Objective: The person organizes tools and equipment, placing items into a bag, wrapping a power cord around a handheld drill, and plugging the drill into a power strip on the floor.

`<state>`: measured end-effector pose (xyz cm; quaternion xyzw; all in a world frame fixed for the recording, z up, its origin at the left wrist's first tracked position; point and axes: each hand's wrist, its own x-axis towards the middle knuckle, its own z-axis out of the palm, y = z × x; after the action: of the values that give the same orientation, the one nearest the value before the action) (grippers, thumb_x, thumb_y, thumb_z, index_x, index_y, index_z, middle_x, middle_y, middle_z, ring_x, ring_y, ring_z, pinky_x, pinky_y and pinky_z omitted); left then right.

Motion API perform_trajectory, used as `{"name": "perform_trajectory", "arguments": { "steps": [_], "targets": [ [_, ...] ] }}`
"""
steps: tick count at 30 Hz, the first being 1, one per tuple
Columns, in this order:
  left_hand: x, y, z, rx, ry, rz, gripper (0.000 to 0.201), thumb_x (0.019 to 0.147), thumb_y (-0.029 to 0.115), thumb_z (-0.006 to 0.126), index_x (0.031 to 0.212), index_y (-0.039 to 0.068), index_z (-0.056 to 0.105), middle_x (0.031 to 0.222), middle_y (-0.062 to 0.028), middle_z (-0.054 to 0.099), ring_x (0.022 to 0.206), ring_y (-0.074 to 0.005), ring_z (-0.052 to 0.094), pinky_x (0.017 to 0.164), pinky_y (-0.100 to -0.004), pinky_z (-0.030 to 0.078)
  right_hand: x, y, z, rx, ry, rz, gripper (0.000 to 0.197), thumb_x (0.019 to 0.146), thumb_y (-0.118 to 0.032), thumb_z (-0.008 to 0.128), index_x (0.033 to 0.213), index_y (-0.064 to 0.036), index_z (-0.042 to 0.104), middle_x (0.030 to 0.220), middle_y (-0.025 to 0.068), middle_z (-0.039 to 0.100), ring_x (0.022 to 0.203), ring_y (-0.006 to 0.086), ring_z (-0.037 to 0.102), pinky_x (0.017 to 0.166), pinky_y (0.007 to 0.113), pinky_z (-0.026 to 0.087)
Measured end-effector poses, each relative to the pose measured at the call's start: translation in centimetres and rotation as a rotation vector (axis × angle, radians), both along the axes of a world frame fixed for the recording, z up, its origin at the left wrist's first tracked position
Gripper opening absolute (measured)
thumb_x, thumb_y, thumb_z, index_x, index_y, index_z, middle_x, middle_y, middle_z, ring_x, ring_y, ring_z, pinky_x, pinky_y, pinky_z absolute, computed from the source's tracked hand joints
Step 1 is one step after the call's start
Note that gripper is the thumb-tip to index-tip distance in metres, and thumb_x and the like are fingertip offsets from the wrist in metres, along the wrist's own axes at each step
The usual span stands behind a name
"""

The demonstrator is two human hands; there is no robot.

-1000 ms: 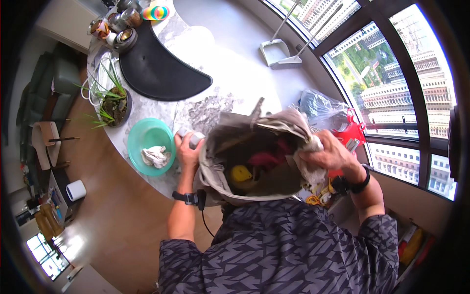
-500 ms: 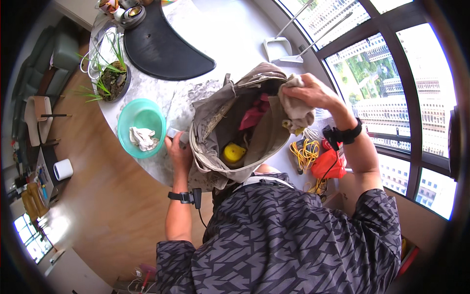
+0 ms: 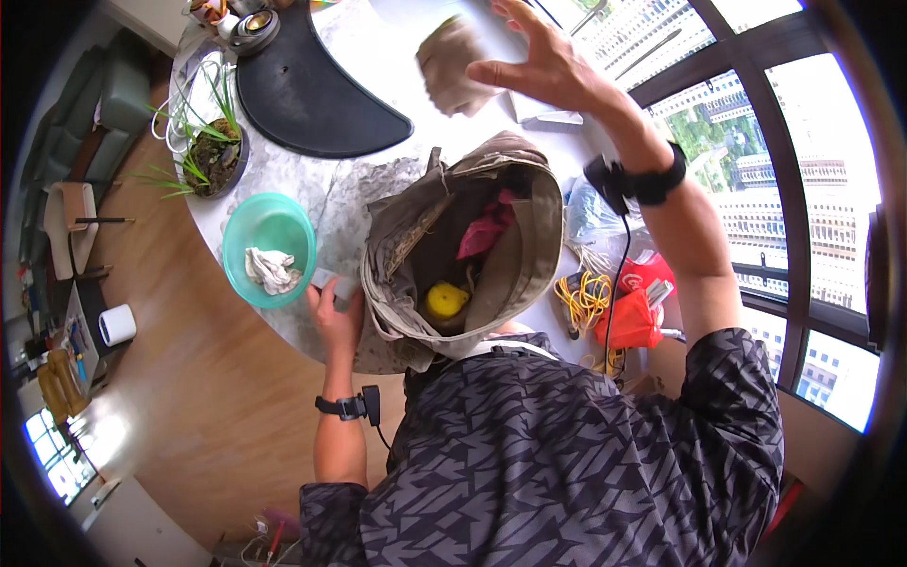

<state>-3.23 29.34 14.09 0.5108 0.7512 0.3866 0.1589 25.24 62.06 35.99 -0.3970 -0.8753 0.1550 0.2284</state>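
A grey-beige fabric bag [image 3: 541, 236] stands wide open in front of me. Inside it lie a round yellow thing [image 3: 445, 300] and a crumpled pink cloth [image 3: 484, 232]. Beyond the bag my right hand [image 3: 543, 68] is raised, open, with its fingers spread. A beige cloth [image 3: 452, 71], blurred by motion, is at its thumb tip; I cannot tell if they touch. My left hand [image 3: 337, 319] is closed at the bag's left side, beside a small pale grey thing [image 3: 333, 283]. What its fingers grip is partly hidden.
Left of the bag, a green basin [image 3: 236, 274] holds a white cloth [image 3: 271, 270]. A potted plant [image 3: 213, 161] and a curved black board [image 3: 312, 104] are farther back on the marble table [image 3: 331, 203]. At right lie yellow cord [image 3: 586, 304] and a red bag [image 3: 631, 321].
My right hand has moved from the bag's right rim up and away, opening. The beige cloth it held has moved far back and left. My left hand stays by the bag.
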Motion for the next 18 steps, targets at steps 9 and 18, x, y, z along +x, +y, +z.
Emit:
{"name": "perform_trajectory", "arguments": {
  "steps": [9,18],
  "targets": [
    [-1.6,0.4,14.1,0.018,-0.045,-0.096,0.035,0.079,0.014,0.076,0.106,-0.003,0.061,0.110,-0.0113,0.053,0.099,-0.0244,0.059,0.086,-0.0362,0.049,-2.2,-12.5,0.1,-0.755,0.104,0.452,0.062,0.083,-0.030,0.072,0.131,0.0028,0.050,0.108,0.0201,0.067,0.093,0.0286,0.069,0.083,0.037,0.056],
    [4.3,7.7,21.6,0.173,-0.267,-0.555,0.046,0.071,0.011,0.080,0.111,0.001,0.059,0.124,-0.0177,0.050,0.104,-0.0289,0.060,0.086,-0.0369,0.051,-6.0,-15.5,-0.7,-0.718,0.297,0.484,0.089,0.072,-0.024,0.082,0.139,0.0055,0.032,0.107,0.0251,0.063,0.099,0.0379,0.065,0.085,0.041,0.052]
  ]
}}
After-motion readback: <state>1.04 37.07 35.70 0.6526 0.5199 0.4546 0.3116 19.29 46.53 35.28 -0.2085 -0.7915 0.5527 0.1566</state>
